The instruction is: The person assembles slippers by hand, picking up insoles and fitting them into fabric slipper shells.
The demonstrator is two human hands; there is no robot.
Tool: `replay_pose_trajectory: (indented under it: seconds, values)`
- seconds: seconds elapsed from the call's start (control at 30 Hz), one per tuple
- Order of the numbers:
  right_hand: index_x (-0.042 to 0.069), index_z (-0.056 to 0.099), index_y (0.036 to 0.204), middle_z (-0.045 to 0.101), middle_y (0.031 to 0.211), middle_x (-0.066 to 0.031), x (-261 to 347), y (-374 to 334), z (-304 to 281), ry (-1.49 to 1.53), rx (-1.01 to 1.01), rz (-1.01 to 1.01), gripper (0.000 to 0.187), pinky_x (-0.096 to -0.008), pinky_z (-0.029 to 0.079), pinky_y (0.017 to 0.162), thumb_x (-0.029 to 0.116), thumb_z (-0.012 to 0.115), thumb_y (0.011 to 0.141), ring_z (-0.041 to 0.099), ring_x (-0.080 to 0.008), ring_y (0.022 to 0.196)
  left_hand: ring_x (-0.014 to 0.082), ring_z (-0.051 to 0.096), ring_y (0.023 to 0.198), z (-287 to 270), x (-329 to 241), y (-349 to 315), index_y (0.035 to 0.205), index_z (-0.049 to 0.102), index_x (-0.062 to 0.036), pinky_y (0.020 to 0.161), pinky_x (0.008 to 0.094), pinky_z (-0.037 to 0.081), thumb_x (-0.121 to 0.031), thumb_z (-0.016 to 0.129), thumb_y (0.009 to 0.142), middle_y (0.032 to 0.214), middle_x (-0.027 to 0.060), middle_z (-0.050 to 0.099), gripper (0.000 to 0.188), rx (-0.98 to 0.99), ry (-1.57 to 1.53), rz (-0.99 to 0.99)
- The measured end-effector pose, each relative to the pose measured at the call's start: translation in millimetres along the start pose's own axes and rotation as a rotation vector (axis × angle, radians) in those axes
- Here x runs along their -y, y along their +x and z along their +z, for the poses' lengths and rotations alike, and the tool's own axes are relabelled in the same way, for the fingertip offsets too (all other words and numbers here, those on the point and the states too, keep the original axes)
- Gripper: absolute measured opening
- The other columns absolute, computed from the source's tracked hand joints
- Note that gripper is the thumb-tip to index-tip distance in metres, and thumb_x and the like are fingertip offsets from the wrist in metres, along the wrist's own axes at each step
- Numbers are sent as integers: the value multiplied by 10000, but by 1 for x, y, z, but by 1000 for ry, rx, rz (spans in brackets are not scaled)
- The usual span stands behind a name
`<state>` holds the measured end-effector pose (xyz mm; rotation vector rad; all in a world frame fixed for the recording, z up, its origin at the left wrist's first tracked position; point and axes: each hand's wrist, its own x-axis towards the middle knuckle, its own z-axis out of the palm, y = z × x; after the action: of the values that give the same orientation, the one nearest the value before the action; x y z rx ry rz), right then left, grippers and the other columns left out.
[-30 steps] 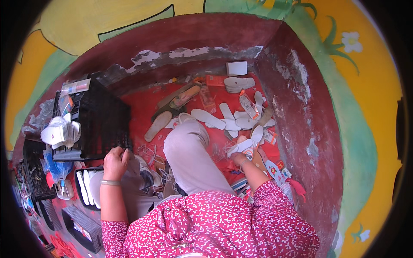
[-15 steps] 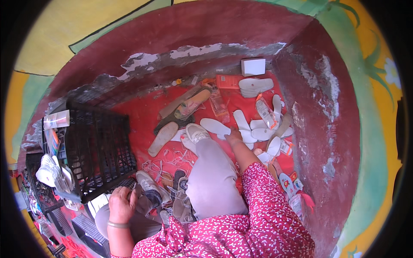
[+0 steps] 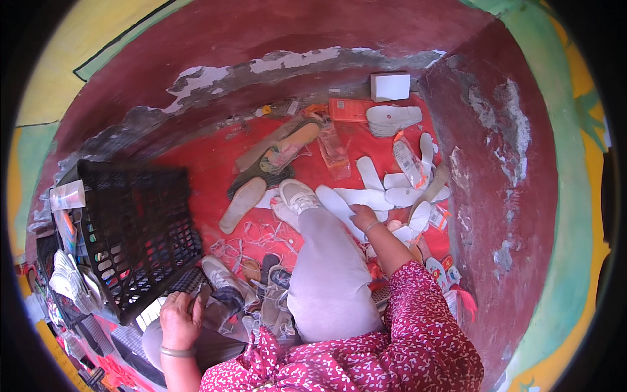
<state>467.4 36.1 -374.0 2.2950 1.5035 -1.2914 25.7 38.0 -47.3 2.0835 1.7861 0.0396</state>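
My right hand (image 3: pixel 364 217) grips the edge of a long white insole (image 3: pixel 339 208), which lies slanted beside my shoe. More white insoles (image 3: pixel 369 174) lie spread just beyond and to the right of that hand. Over my bent left leg, my left hand (image 3: pixel 180 320) is closed with its fingers curled. Something dark and thin seems to be at its fingertips, too small to make out. Between my legs sit several worn shoes (image 3: pixel 222 274), partly overlapping. Loose white laces (image 3: pixel 255 240) are tangled on the red floor covering (image 3: pixel 212 189).
A black plastic crate (image 3: pixel 140 235) stands tilted at the left, with insoles (image 3: pixel 68 277) hanging by its side. Toward the back wall are stacked white insoles (image 3: pixel 394 117), a white box (image 3: pixel 390 86), an orange box (image 3: pixel 348 110) and clear packaging (image 3: pixel 408 160). A peeling maroon wall (image 3: pixel 493 176) bounds the right.
My right hand has drawn back toward me, and the white insole has turned from nearly crosswise to slanting toward me. My left hand has stayed over my leg.
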Motion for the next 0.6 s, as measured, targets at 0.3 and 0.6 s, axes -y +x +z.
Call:
replay_pose_trajectory:
  seconds: [0.3,0.6]
  values:
    - [62,512,1219,487,1212,-154,-45,20,0,-232,-346,27,403,-374,393,987,69,510,815,446,-295,1165,349,530,662,2,-1,2,674,537,16,615,409,435,-82,626,764,668,173,533,160,31,15,-1]
    - [57,594,1026,630,994,-136,-40,0,-20,-41,-323,109,328,-375,432,887,174,669,728,567,-308,991,367,542,658,11,14,-2,701,570,0,611,433,446,-119,640,777,680,186,556,158,18,59,4]
